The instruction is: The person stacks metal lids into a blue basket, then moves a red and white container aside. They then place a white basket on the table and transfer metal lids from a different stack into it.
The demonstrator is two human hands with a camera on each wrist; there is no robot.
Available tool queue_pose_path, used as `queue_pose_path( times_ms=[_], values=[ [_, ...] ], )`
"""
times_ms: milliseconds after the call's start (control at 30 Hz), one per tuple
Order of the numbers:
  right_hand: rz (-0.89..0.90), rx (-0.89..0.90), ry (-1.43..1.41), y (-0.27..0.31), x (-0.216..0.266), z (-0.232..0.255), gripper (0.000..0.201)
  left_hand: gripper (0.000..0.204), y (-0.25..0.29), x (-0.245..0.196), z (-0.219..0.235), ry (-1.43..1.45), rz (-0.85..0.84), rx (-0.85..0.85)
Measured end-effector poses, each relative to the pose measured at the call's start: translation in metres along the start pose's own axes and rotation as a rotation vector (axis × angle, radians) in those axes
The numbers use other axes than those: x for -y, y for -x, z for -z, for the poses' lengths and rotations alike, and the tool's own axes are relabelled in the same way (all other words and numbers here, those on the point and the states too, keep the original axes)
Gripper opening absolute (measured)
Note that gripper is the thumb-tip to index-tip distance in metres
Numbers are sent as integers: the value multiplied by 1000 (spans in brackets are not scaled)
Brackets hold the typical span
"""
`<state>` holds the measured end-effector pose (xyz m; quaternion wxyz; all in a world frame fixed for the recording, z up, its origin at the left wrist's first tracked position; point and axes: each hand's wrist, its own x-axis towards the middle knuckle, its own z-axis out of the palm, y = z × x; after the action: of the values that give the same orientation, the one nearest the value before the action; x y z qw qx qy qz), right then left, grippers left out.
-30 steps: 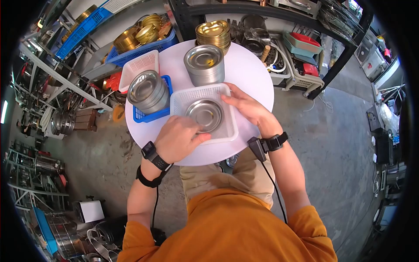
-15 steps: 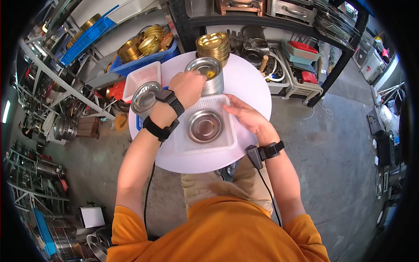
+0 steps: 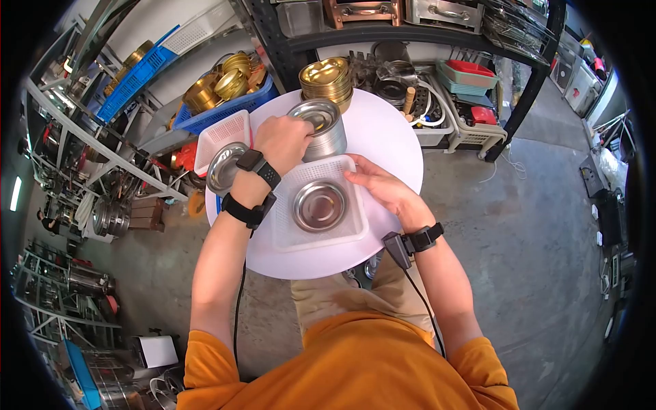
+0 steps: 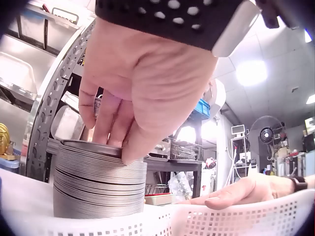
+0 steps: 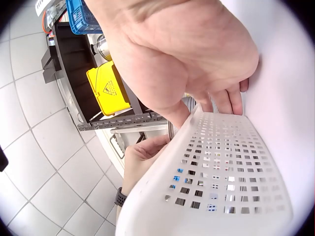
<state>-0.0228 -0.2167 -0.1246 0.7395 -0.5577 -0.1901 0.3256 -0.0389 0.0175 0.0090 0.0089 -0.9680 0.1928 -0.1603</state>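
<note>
At the back of the round table, my left hand [image 3: 280, 145] pinches the rim of the top steel plate [image 4: 93, 146] on a tall stack [image 3: 325, 140]. Its thumb lies at the near edge and its fingers reach over the plate. My right hand [image 3: 384, 183] grips the right rim of a white perforated basket [image 3: 290, 229], thumb over the top and fingers along the outer wall in the right wrist view. Inside that basket lies a round steel plate [image 3: 320, 205]. Left of it, another pile of steel plates [image 3: 225, 169] is partly hidden by my left wrist.
Gold heart-shaped bowls [image 3: 325, 78] are stacked at the table's back edge. A second pale basket [image 3: 222, 137] stands at the left. Behind it is a blue crate [image 3: 232, 111] of gold pots. Metal shelving [image 3: 403, 35] stands behind the table [image 3: 383, 123].
My left hand has left the plate in the white basket and moved up and away to the tall stack. My right hand stays on the basket rim.
</note>
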Motion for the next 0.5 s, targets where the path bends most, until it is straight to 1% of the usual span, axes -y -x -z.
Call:
queue_pose_path(
  times_ms=[67, 100, 133, 167, 200, 267, 300, 367, 433, 500],
  values=[
    [12, -16, 62, 2, 2, -1, 69, 13, 3, -2, 4, 37, 22, -18],
    [15, -16, 61, 4, 6, -3, 69, 13, 5, -4, 6, 38, 7, -98],
    [-19, -93, 65, 7, 10, -8, 68, 12, 7, -6, 8, 39, -8, -176],
    [-56, -171, 68, 9, 11, -10, 68, 12, 12, -7, 11, 37, -10, -173],
    [-59, -172, 63, 8, 10, -10, 68, 11, 19, -14, 20, 23, -33, -217],
    [-43, -85, -93, 7, 8, -5, 70, 9, 37, -27, 35, 51, -73, -276],
    [-49, -83, -99, 5, 6, -2, 70, 9, 47, -34, 41, 52, -69, -267],
    [-33, -13, -196, 0, 3, 5, 69, 9, 66, -48, 49, 84, -90, -300],
    [-49, -9, -172, 1, 8, 2, 69, 9, 85, -55, 48, 90, -91, -282],
    [-50, -1, -141, 0, 6, 1, 74, 10, 101, -60, 41, 122, -124, -226]
  ],
)
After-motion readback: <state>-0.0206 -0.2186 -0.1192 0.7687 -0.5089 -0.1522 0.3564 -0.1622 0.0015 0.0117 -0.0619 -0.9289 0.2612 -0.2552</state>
